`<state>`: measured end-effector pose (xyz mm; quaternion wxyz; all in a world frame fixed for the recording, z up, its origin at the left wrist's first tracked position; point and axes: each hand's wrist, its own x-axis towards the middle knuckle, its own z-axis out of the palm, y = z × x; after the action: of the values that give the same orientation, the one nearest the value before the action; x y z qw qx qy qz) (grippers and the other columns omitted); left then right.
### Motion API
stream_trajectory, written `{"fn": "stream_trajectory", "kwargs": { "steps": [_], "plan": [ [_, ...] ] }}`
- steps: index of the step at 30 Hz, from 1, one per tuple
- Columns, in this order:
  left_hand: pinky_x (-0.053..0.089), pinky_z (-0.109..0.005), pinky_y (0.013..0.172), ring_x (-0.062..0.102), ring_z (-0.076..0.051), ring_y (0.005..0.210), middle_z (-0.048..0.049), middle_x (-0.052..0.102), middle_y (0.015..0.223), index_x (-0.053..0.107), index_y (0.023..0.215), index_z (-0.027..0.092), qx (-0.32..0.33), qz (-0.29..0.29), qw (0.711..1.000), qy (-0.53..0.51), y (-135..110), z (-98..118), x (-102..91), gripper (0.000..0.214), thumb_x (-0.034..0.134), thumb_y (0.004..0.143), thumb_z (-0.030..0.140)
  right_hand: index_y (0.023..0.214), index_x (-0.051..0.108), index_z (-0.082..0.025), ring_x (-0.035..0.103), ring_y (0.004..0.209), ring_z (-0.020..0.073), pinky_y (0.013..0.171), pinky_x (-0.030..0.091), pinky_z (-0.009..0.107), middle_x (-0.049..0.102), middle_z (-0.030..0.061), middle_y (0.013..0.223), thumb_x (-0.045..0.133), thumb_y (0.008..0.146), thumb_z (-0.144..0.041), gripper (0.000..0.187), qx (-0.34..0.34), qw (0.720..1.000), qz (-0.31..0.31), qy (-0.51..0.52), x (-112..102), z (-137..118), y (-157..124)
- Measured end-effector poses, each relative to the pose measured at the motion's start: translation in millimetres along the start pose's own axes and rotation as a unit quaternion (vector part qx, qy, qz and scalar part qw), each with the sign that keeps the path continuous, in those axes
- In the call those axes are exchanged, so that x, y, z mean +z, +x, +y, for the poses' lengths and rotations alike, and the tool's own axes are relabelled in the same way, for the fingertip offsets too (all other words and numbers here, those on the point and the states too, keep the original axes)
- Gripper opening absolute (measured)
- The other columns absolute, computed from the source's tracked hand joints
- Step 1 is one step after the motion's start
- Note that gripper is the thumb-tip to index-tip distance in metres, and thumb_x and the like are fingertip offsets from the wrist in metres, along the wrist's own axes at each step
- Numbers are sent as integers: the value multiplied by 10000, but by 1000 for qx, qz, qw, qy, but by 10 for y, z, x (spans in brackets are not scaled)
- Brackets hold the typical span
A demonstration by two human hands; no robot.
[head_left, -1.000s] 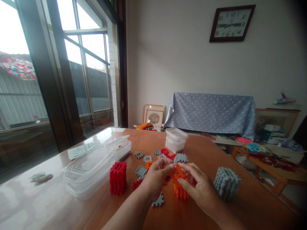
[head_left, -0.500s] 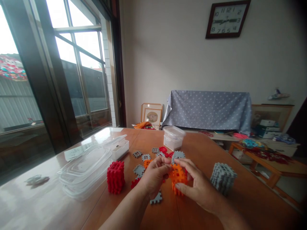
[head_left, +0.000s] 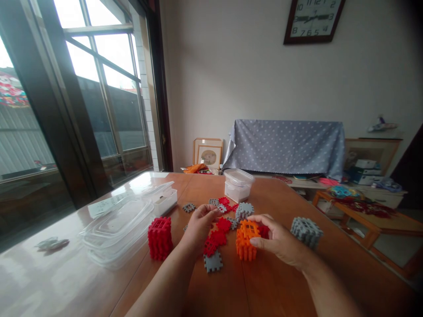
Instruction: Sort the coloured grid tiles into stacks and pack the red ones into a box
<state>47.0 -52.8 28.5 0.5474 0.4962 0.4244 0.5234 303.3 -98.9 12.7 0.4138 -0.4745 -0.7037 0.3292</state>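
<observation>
My right hand (head_left: pixel 280 241) is curled around a stack of orange interlocking plastic tiles (head_left: pixel 247 242), thumb at the front edge and fingertips at the back. The stack stands on the table, its top tile a square frame with a grid window. Over the loose tiles, my left hand (head_left: pixel 200 222) has thumb and fingers pinched together. Its fingertips are beside a grey window tile (head_left: pixel 221 208); what they hold, if anything, I cannot make out. Several red tiles (head_left: pixel 218 237) and a grey notched tile (head_left: pixel 213 262) lie between my hands. Part of the pile is hidden under my left hand.
A red tile stack (head_left: pixel 160 240) stands on the left, a grey one (head_left: pixel 306 232) on the right. Clear plastic lids (head_left: pixel 117 229), an open white box (head_left: pixel 167 200) and a lidded container (head_left: pixel 238 185) sit further out. A small grey stack (head_left: pixel 244 211) is behind the orange one.
My left hand has moved away from the orange stack, leftward and slightly up, to the loose tiles. My right hand stays at the orange stack. The view has tilted down slightly.
</observation>
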Motion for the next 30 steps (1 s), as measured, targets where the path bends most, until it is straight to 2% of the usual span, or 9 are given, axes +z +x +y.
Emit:
{"fn": "stream_trajectory", "kwargs": {
  "steps": [5, 10, 14, 22, 26, 30],
  "plan": [
    [400, -284, 693, 626, -180, 774, -54, 710, 859, 624, 894, 179, 4, 34, 999, 40, 29, -19, -19, 278, 722, 755, 398, 1314, 628, -242, 616, 1157, 277, 1047, 471, 440, 614, 79, 1250, 815, 749, -451, 631, 2, 1000, -25, -4, 20, 77, 5],
    [406, -281, 682, 630, -181, 756, -28, 684, 810, 630, 890, 187, -3, 41, 998, 50, 67, -42, -33, 295, 762, 694, 363, 1389, 570, -236, 565, 1260, 301, 1108, 420, 482, 596, 107, 1347, 820, 739, -483, 739, 20, 999, -39, -9, -3, 62, -18],
    [410, -273, 663, 619, -171, 725, -25, 679, 799, 645, 891, 185, 5, 55, 997, 47, 117, -64, -92, 311, 778, 679, 370, 1417, 538, -250, 527, 1326, 306, 1136, 392, 497, 574, 105, 1430, 812, 752, -417, 739, 22, 999, -46, -7, 47, 55, -31],
    [418, -278, 665, 586, -161, 695, -20, 653, 764, 652, 878, 170, 35, 75, 994, 66, 178, -117, -183, 287, 727, 732, 405, 1375, 573, -243, 600, 1235, 277, 1092, 439, 458, 633, 98, 1349, 772, 755, -308, 654, 25, 999, -14, -16, 166, 19, 1],
    [421, -283, 663, 595, -174, 706, -32, 661, 781, 651, 881, 171, 36, 87, 992, 78, 215, -140, -197, 306, 738, 715, 413, 1338, 610, -221, 632, 1168, 294, 1050, 473, 458, 673, 109, 1273, 814, 707, -347, 675, 27, 1000, 13, -5, 175, 16, 6],
    [429, -294, 681, 613, -198, 747, -58, 678, 830, 648, 914, 182, 51, 140, 976, 162, 294, -188, -258, 252, 684, 753, 373, 1370, 579, -214, 609, 1214, 301, 1054, 470, 457, 651, 122, 1318, 812, 728, -425, 714, 21, 1000, 15, 2, 154, 24, 12]
  ]
}}
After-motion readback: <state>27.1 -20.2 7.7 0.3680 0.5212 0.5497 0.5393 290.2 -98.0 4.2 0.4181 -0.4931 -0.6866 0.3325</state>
